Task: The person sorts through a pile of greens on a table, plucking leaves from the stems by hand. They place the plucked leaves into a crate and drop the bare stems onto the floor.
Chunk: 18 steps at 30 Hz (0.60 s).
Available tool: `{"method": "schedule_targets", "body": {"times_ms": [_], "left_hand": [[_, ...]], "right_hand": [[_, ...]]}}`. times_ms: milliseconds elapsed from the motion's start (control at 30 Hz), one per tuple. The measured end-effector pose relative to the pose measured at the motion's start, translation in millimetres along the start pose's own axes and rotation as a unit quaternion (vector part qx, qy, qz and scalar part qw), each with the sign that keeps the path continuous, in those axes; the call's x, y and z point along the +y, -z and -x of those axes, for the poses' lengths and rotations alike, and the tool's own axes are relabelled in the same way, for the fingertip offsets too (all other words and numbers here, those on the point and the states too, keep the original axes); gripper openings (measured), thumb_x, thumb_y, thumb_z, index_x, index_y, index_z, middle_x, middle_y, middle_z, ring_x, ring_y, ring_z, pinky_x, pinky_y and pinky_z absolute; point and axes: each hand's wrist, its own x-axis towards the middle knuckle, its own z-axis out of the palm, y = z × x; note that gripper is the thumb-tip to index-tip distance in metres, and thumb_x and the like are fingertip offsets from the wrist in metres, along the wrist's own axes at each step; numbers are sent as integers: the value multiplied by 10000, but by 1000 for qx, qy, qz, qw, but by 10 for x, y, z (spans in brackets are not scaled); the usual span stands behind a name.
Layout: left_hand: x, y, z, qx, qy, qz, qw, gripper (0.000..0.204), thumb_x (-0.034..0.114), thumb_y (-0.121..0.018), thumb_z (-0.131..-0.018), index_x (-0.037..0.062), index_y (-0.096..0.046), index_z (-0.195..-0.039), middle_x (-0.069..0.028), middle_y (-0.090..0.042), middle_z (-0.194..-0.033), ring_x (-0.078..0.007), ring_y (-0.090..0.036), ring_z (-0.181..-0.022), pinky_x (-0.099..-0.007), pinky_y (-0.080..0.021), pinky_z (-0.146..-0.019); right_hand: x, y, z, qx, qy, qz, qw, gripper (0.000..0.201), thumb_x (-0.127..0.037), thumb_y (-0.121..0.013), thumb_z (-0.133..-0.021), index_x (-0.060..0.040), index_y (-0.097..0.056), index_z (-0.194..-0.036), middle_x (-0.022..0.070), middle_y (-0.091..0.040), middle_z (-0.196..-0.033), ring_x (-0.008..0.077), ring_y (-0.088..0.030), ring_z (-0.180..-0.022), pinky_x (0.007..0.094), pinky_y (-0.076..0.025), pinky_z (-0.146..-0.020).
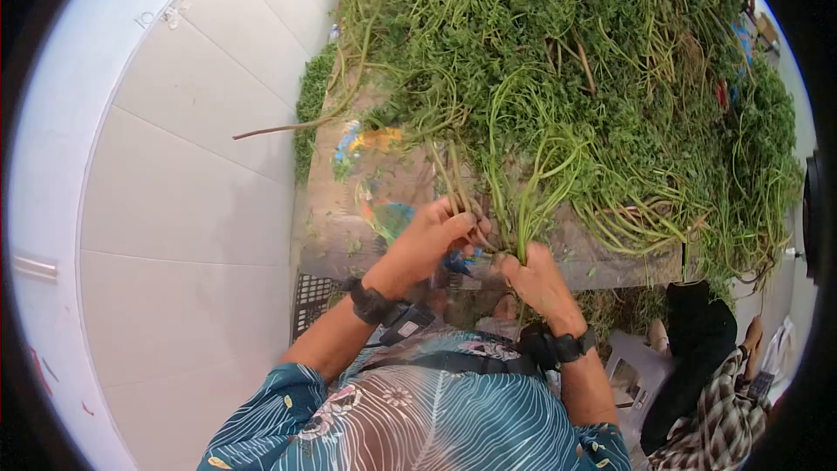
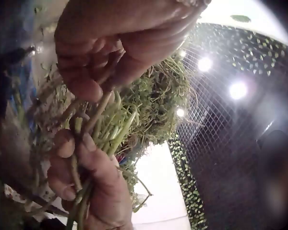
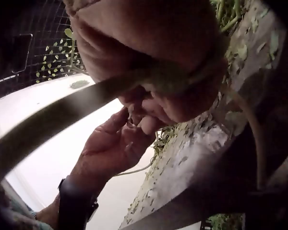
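Note:
A bunch of leafy green stems (image 1: 527,209) stands up from my right hand (image 1: 542,286), whose fingers are curled round its lower ends. Beside it, my left hand (image 1: 432,240) pinches thin brownish stems (image 1: 452,179) between thumb and fingers. Both hands are close together over the table's near edge. In the left wrist view, the left hand (image 2: 117,36) holds a stem (image 2: 100,110) just above the right hand (image 2: 105,189), which grips several cut stems. Stem ends (image 3: 53,127) jut from under the right hand (image 3: 149,43) in the right wrist view, partly blurred.
A large heap of leafy greens (image 1: 558,44) covers the back and right of the worn table (image 1: 327,209). One long stem (image 1: 279,129) overhangs its left edge. A black crate (image 1: 308,301) stands below. Another person (image 1: 702,331) sits at right near a pale stool (image 1: 641,366).

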Motion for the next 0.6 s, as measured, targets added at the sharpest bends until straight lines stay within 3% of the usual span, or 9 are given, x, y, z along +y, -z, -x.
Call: {"method": "schedule_targets", "body": {"times_ms": [133, 233, 300, 333, 433, 500, 533, 600], "left_hand": [[113, -180, 147, 6, -94, -190, 977, 182, 125, -524, -868, 6, -586, -991, -34, -621, -935, -112, -564, -764, -244, -450, -671], [-28, -276, 211, 13, -160, -265, 951, 149, 87, -533, -849, 32, -618, -957, -92, -628, -842, -165, -595, -755, -302, -462, -654], [-56, -274, 195, 16, -278, -402, 872, 153, 96, -536, -845, 38, -619, -960, -111, -620, -834, -176, -596, -752, -321, -465, -663], [-61, -270, 193, 17, -333, -464, 820, 156, 101, -538, -842, 42, -619, -961, -120, -615, -830, -182, -597, -751, -331, -467, -668], [115, -175, 182, -13, -106, -354, 929, 183, 140, -501, -876, 32, -579, -1002, -113, -621, -844, -179, -602, -739, -329, -485, -660], [47, -79, 110, 22, -69, -139, 988, 193, 202, -503, -901, 40, -553, -992, -68, -614, -826, -165, -594, -728, -287, -483, -633], [0, -29, 73, 39, -50, -28, 998, 207, 233, -503, -913, 43, -540, -987, -45, -611, -816, -158, -591, -723, -267, -482, -619], [-50, 28, 20, 71, 14, 61, 996, 168, 197, -460, -912, 42, -523, -933, -53, -596, -753, -140, -576, -643, -238, -468, -541]], "right_hand": [[220, -75, -98, 76, -17, -6, 997, 259, -89, -491, -806, 6, -620, -1010, 65, -596, -746, 151, -525, -678, 317, -441, -643], [171, -99, -132, 86, -29, -79, 993, 226, -91, -475, -819, 27, -619, -947, 61, -584, -725, 143, -516, -669, 303, -427, -614], [29, -142, -97, 88, -29, -168, 981, 209, -97, -468, -828, 37, -615, -892, 46, -568, -707, 133, -501, -651, 293, -412, -584], [59, -148, -116, 90, -30, -153, 984, 202, -103, -471, -827, 34, -612, -872, 36, -562, -700, 130, -492, -643, 289, -405, -576], [175, -135, -136, 81, -41, -112, 990, 191, -126, -483, -820, 18, -607, -835, 17, -544, -682, 125, -473, -622, 283, -393, -562], [171, -104, -98, 55, -55, -91, 993, 189, -146, -496, -810, 1, -611, -840, 18, -536, -676, 125, -465, -616, 286, -394, -569], [167, -97, -84, 40, -48, -60, 996, 191, -154, -500, -807, -3, -612, -846, 23, -541, -676, 127, -470, -615, 286, -398, -573], [165, -95, -59, 12, -35, 0, 999, 197, -170, -507, -801, -12, -612, -857, 31, -550, -676, 129, -480, -614, 287, -405, -580]]}}
